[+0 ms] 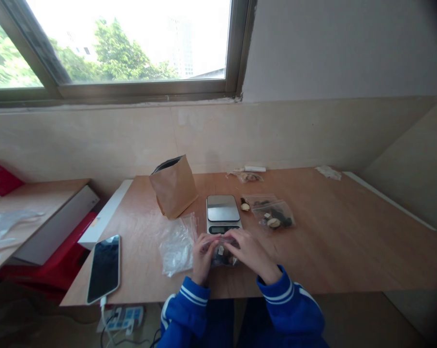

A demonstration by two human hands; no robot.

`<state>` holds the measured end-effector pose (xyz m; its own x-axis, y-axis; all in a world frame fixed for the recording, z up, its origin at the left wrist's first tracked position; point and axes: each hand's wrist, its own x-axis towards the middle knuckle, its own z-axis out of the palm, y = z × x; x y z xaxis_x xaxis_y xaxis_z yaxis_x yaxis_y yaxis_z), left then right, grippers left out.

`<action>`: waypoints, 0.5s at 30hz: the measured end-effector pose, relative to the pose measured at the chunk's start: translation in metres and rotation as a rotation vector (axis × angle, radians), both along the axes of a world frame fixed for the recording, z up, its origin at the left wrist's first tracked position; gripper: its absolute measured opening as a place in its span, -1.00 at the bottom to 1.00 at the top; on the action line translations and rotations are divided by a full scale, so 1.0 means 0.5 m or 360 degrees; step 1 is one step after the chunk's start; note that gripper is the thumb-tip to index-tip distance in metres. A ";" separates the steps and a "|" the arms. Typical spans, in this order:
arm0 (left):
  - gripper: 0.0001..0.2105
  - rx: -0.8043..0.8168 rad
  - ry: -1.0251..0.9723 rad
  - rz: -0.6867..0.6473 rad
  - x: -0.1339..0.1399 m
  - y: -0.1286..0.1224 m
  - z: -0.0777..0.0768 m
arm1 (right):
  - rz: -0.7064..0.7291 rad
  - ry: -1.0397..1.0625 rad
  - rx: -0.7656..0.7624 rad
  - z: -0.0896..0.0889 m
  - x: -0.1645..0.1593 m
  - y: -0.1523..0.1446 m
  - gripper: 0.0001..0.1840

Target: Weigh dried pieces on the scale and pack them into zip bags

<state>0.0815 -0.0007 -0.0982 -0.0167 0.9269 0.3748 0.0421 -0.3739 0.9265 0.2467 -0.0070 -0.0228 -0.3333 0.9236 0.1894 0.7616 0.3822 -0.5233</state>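
Both hands pinch the top edge of a clear zip bag (224, 258) with dark and pale pieces inside, low at the front of the table. My left hand (203, 256) grips the bag's left end, fingers closed. At its right end, my right hand (249, 251) is closed on the same edge. Just beyond them stands a kitchen scale (223, 210) with a bare metal plate. Left of my left hand lies a pile of clear plastic bags (177, 246). Two filled zip bags (278, 215) rest right of the scale, beside a small loose piece (244, 205).
A brown paper bag (175, 186) stands open at the back left. A phone (104, 268) on a charging cable lies at the front left corner. Another filled bag (249, 177) and a white strip (255, 169) sit by the wall. Crumpled tissue (328, 172) lies at the back right.
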 end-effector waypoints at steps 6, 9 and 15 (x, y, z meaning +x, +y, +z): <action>-0.76 0.0219 0.0147 -0.0045 -0.001 -0.009 -0.003 | 0.0035 -0.0157 0.0041 0.006 -0.013 0.000 -0.93; -0.71 0.0293 0.0164 -0.0050 -0.002 -0.011 -0.003 | 0.0078 -0.0193 0.0120 0.014 -0.017 0.000 -0.82; -0.70 0.0317 0.0174 -0.0033 -0.001 -0.017 0.002 | 0.0137 -0.0151 0.0174 -0.004 -0.010 0.007 -0.75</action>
